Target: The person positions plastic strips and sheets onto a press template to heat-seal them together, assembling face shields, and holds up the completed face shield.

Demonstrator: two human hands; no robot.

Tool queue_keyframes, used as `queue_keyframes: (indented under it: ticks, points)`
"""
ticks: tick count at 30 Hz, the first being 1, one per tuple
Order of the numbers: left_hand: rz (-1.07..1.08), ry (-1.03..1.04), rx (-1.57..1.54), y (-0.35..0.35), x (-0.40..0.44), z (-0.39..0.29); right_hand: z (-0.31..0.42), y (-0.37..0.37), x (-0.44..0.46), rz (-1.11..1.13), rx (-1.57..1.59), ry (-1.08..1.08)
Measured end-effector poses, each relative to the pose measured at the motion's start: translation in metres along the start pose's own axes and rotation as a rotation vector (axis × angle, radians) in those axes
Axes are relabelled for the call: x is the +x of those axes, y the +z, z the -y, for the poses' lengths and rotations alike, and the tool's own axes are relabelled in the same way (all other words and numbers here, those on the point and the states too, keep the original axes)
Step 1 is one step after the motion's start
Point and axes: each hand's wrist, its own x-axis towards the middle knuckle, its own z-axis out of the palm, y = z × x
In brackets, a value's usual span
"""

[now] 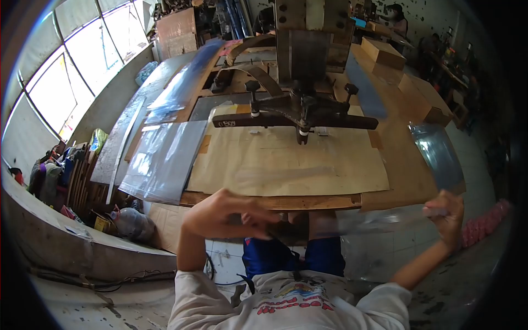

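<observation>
Below the table's front edge, my right hand (446, 215) is closed in a pinch on one end of a clear plastic sheet (379, 220). The sheet stretches across in front of my lap toward my left hand (223, 213). Motion smears the fingers of that hand, so whether they grip the sheet cannot be made out. Ahead of both hands lies a yellowish board (286, 159) with a pale strip across its front part. A dark metal press head with a crossbar (247, 121) and screw knobs hangs over the board's far side.
Stacked clear plastic sheets (162, 157) lie left of the board, and more clear sheets (438, 151) at the right edge. Cardboard boxes (423, 99) stand at the back right. A person (397, 22) is at the far right. Bundled items (135, 223) sit on the floor at left.
</observation>
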Motion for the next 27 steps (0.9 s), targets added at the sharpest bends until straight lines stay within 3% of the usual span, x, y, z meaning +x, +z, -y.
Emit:
queue_keyframes:
  ticks: [3,4,7,9,12,14,16,19,22,25,27]
  points:
    - [0.019,-0.084,-0.204,0.003,-0.055,0.043,-0.063,-0.033,-0.113,-0.252,-0.294,0.329]
    - [0.041,-0.201,-0.224,0.014,-0.069,0.058,-0.059,-0.046,-0.129,-0.24,-0.223,0.517]
    - [0.169,-0.541,-0.267,0.061,-0.104,0.095,-0.067,-0.072,-0.194,-0.349,-0.261,0.712]
    - [0.28,-0.833,-0.282,0.103,-0.112,0.122,-0.069,-0.063,-0.204,-0.262,-0.249,0.833]
    - [0.245,-0.983,-0.263,0.157,-0.135,0.182,-0.113,-0.034,-0.245,-0.156,-0.218,0.955]
    - [0.069,-0.857,-0.013,0.215,-0.182,0.25,-0.115,0.004,-0.235,-0.069,-0.307,1.148]
    - [-0.072,-1.114,0.235,0.227,-0.17,0.234,-0.151,0.04,-0.267,-0.06,-0.395,1.032]
    - [-0.378,-1.304,0.144,0.235,-0.18,0.224,-0.178,0.098,-0.296,-0.031,-0.551,1.075]
    - [-0.552,-1.179,0.033,0.244,-0.224,0.225,-0.187,0.162,-0.323,-0.116,-0.519,1.1]
    - [-0.685,-1.063,0.276,0.229,-0.265,0.232,-0.209,0.224,-0.377,-0.128,-0.46,1.049]
    - [-0.929,-1.072,0.286,0.188,-0.241,0.188,-0.212,0.258,-0.395,-0.131,-0.35,1.084]
